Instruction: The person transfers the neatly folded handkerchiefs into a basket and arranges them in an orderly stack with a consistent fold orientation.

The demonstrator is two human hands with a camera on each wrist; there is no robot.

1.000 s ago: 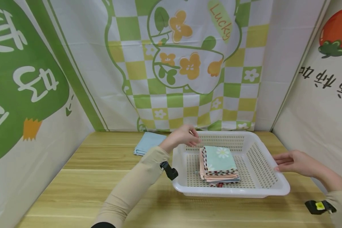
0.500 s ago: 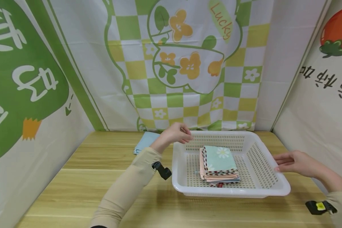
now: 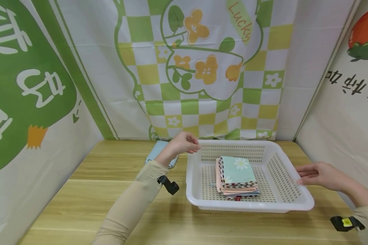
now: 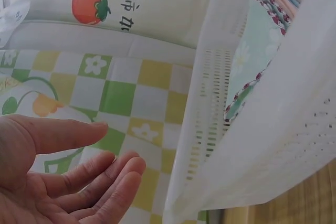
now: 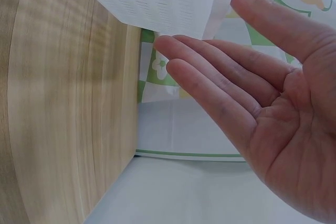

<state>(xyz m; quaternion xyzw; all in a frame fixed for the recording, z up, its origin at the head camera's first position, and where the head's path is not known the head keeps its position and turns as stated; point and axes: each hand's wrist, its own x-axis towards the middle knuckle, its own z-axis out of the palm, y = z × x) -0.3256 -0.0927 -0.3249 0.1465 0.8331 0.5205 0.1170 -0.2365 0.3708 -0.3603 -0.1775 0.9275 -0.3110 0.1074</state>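
A white plastic basket (image 3: 248, 205) with slotted walls stands on the table. In it lies a stack of folded cloths (image 3: 238, 170), the top one mint green with a white daisy and a braided edge. Near the basket's back left corner, my left hand (image 3: 181, 143) holds nothing; its fingers are relaxed in the left wrist view. Over at the right side, my right hand (image 3: 323, 176) has its thumb at the rim and straight fingers along the outer wall, as the right wrist view shows. A light blue folded cloth (image 3: 155, 149) lies on the table, partly hidden behind my left wrist.
The wooden table (image 3: 110, 197) reaches back to a green and yellow checked curtain (image 3: 202, 109). Printed fabric walls rise on the left and right. Each wrist carries a black strap with a small device.
My left hand has moved left, from over the basket's inside to its back left corner. The right hand keeps its place at the rim, and basket and cloths stay put.
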